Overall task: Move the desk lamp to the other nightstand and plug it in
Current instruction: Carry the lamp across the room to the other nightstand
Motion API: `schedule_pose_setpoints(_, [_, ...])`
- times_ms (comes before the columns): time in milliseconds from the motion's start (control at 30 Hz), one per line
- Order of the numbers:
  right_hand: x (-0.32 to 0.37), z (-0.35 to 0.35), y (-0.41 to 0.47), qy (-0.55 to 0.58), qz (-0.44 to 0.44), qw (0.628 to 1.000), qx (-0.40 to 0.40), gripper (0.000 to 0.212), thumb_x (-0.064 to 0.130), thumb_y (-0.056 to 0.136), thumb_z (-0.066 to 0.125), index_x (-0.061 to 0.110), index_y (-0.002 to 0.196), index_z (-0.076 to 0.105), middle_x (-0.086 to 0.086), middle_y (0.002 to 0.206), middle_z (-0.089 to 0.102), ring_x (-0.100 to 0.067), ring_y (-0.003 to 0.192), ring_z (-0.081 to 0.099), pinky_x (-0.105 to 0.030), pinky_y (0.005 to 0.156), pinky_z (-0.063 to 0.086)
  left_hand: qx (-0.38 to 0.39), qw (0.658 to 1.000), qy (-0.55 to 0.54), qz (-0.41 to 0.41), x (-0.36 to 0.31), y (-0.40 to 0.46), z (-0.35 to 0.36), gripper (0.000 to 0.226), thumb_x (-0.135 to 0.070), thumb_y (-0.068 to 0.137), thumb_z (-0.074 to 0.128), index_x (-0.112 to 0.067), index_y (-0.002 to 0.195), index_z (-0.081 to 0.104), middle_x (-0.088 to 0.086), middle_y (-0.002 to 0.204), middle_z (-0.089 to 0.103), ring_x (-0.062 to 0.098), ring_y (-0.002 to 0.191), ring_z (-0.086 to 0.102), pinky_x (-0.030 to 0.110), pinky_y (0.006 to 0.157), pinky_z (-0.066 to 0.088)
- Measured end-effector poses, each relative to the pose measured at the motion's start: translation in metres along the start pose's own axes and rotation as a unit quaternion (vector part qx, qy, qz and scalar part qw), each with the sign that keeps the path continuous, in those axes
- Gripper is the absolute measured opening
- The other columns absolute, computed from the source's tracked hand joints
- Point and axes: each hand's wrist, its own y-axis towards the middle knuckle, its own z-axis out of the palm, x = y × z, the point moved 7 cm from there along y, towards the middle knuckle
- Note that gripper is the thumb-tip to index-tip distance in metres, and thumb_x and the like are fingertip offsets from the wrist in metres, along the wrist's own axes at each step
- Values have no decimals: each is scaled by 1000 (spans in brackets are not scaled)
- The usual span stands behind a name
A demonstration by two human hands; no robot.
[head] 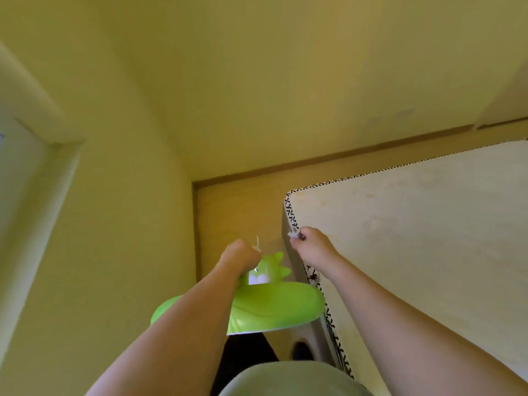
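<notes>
The desk lamp [274, 304] is bright green with a wide round part and a spiky cartoon figure on it. It hangs in front of my body, low in the middle of the head view. My left hand [240, 254] is closed around the lamp's upper part, with a thin white cord sticking up from the fist. My right hand [310, 244] is closed on a small white plug [294, 234] at the left edge of the mattress. No nightstand is in view.
A bare white mattress [414, 238] with black-and-white patterned piping fills the right side. A strip of wooden floor [237, 207] runs between it and the yellow wall [114, 224]. A window or door frame [34, 155] stands at far left.
</notes>
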Motion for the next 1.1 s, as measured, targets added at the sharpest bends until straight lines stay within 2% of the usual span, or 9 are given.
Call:
schedule_pose_setpoints(100, [35,9,57,-26,-6,1000,-6,25,26,93,49,25,67,48,3,69,53,-14,57,46,-26,48,30,-9,999,-46,-24,-1,50,-34,34,-13,84,48,-3,113,61,12,103,64,29,90,63,31,75,52])
schedule_pose_setpoints(200, [50,9,84,-33,-2,999,-26,17,28,92,50,21,77,55,0,74,58,-20,62,51,-27,51,33,-2,997,-72,-25,-2,77,-46,34,-10,82,48,-4,112,62,10,99,64,25,80,58,29,67,48])
schedule_pose_setpoints(367, [106,24,198,-48,0,999,-8,15,26,93,50,18,88,61,0,77,57,-22,71,52,-27,53,33,9,998,-60,-9,-20,180,-108,40,-14,85,48,-8,123,58,11,118,64,27,97,61,32,81,52])
schedule_pose_setpoints(467, [143,27,256,-51,5,999,-11,19,26,93,52,14,98,66,-4,82,57,-21,73,51,-29,57,32,15,999,-24,19,-35,236,-158,42,-13,86,50,-7,127,56,13,120,64,28,102,62,32,86,51])
schedule_pose_setpoints(567, [182,32,309,-32,17,999,-13,15,22,92,55,17,81,63,-2,69,54,-21,66,49,-27,53,33,17,999,9,38,-49,292,-212,42,-14,87,52,-6,128,57,15,128,62,29,114,60,30,85,49])
schedule_pose_setpoints(633, [201,32,334,1,17,1000,-24,22,18,90,57,20,69,55,3,58,46,-14,53,43,-15,41,29,13,997,39,61,-64,318,-237,40,-15,88,53,-6,127,58,15,130,61,29,118,59,30,88,48])
schedule_pose_setpoints(800, [222,27,401,23,41,999,-11,32,21,89,59,22,60,46,2,55,40,-11,49,36,-25,46,24,23,991,110,73,-99,381,-271,33,-11,83,54,-5,114,65,15,119,66,31,109,63,35,89,54])
schedule_pose_setpoints(1000, [208,-9,512,46,100,994,-26,21,27,87,58,10,74,57,-8,68,52,-21,61,47,-31,55,32,47,984,156,78,-170,486,-286,33,-16,89,50,-7,117,66,13,125,65,28,112,62,27,78,47])
schedule_pose_setpoints(1100, [197,-45,566,47,127,990,-44,26,26,87,58,0,90,62,-19,84,62,-32,74,57,-30,53,33,59,982,158,91,-218,527,-288,35,-18,92,51,-6,123,62,15,132,61,30,119,58,31,89,48])
